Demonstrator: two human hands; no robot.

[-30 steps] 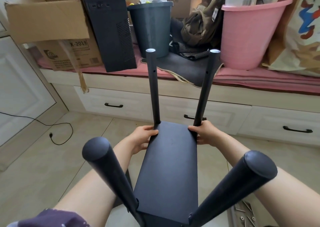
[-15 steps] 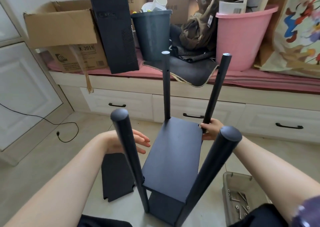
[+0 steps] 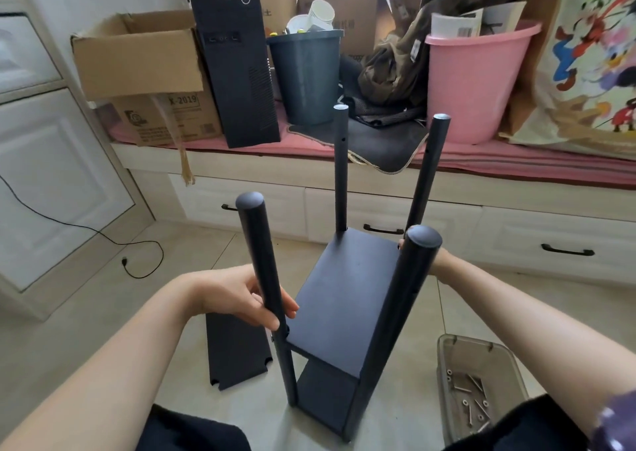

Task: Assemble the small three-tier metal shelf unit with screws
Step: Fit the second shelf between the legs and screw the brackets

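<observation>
Since the earlier frame the left hand [image 3: 241,299] has come off the shelf panel's far corner and closed on the near-left post [image 3: 266,295], and the shelf unit [image 3: 347,299] now stands upright on the tiled floor [image 3: 86,313] rather than tipped toward the camera. The left hand's fingers [image 3: 287,304] curl round the post just above the upper panel, thumb on the near side. The right hand [image 3: 435,259] reaches to the far-right corner of the upper panel [image 3: 347,288], at the foot of the far-right post [image 3: 426,175]; most of it is hidden behind the near-right post [image 3: 395,313], so how its fingers lie cannot be told. A second panel [image 3: 327,392] sits lower in the frame of the unit, close to the floor, and four black posts rise above the upper panel, the far-left post [image 3: 340,168] showing a small hole near its top. A loose black panel [image 3: 235,350] with notched corners lies flat on the floor just left of the unit. To the right of the unit, a clear plastic tray [image 3: 444,357] holds screws [image 3: 471,395] and small fittings. Behind, a window bench with white drawers [image 3: 378,216] carries a cardboard box [image 3: 137,58], a black computer tower [image 3: 237,65], a dark bin [image 3: 306,75] and a pink tub [image 3: 475,82] along its front edge.
</observation>
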